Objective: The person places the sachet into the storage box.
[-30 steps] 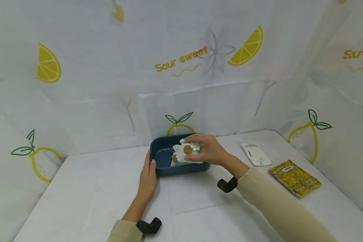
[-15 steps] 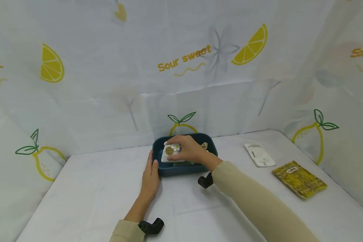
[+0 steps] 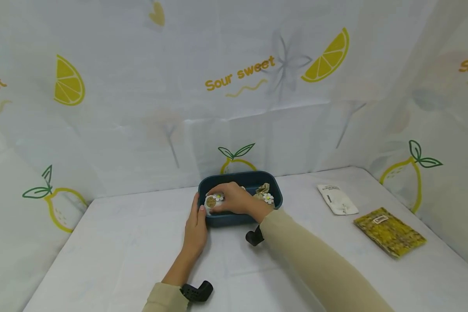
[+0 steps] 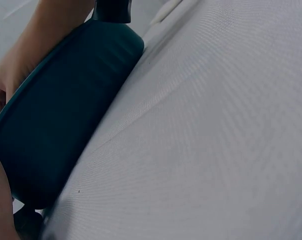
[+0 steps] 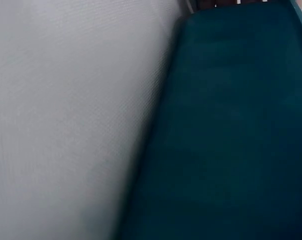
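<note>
A dark blue oblong basin stands on the white-covered table. My left hand lies along its left end, fingers straight against the outer wall, thumb near the rim. Inside the basin, my right hand pinches a small white pouch with a round brown label and a daisy, low at the left end. The palm hides part of this pouch. At the basin's right end sits a beige pouch with a gathered top and another daisy. Both wrist views mostly show the basin's outer side wall.
To the right on the table lie a flat white packet and a yellow-brown patterned packet with a small white label. A white curtain printed with lemons rises directly behind the basin. A black wrist camera is strapped to the left wrist.
My right hand has carried the white pouch leftward and down to the basin's left end, uncovering the beige pouch on the right. My left hand stays at the basin's side.
</note>
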A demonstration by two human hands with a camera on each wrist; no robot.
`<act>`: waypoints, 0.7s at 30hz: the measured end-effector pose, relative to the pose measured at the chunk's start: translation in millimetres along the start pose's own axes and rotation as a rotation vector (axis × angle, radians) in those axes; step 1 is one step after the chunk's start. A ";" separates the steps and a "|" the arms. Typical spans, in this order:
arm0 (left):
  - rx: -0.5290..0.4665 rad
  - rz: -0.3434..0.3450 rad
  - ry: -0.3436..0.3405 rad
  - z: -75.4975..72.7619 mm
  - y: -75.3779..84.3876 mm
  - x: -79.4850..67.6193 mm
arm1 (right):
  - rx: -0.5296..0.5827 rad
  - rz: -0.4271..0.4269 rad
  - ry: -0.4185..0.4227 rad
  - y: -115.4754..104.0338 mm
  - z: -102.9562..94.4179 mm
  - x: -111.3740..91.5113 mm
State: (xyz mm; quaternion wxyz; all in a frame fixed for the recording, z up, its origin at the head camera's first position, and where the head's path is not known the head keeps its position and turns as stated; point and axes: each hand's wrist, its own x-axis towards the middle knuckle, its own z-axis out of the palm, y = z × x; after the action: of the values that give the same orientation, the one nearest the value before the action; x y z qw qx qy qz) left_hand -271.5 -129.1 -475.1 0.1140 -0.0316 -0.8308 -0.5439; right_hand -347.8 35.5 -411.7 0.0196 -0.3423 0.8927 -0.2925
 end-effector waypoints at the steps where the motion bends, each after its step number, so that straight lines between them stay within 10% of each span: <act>1: 0.000 0.002 0.001 0.1 -0.1 0.0 | -0.005 0.000 -0.009 0.0 0.4 0.3; 21: 0.007 0.009 -0.004 -0.5 -0.1 -1.5 | -0.124 0.020 -0.061 -4.9 -5.0 -7.4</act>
State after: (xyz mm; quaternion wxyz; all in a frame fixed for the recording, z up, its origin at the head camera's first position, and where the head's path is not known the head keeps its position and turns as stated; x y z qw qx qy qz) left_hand -270.1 -129.6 -475.4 0.1151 -0.0359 -0.8327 -0.5404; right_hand -340.4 39.8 -406.2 0.0282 -0.3428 0.9114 -0.2259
